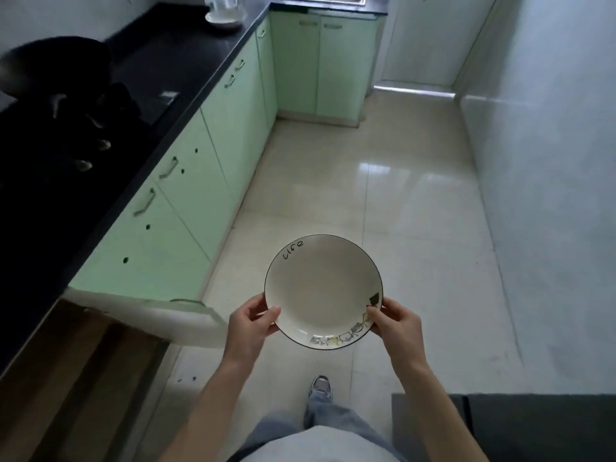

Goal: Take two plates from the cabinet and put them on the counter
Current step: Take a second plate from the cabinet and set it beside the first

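Floor (416,228) of pale glossy tile fills the middle of the view, running up toward 12 o'clock. Along the 9 to 11 o'clock side stands a black bench (186,61) over a row of mint-green cabinets (186,181) with metal handles; more green doors turn the corner at 12 o'clock. One low cabinet door (150,315) at 8 o'clock hangs open, its white inner face showing. On the bench at 10 o'clock sits a dark pan (56,65) on a black stove (66,141), and at 11 o'clock, well apart from it, a white dish (223,20) with a clear container on it.

Over the floor at 6 o'clock is 1 plate (323,288), cream with a thin dark rim, the word "Life" on its far edge and small cartoon figures along its near edge. Left hand (250,325) grips its 8 o'clock rim, thumb on top; right hand (396,318) grips its 4 o'clock rim likewise. A second plate beneath it cannot be told.
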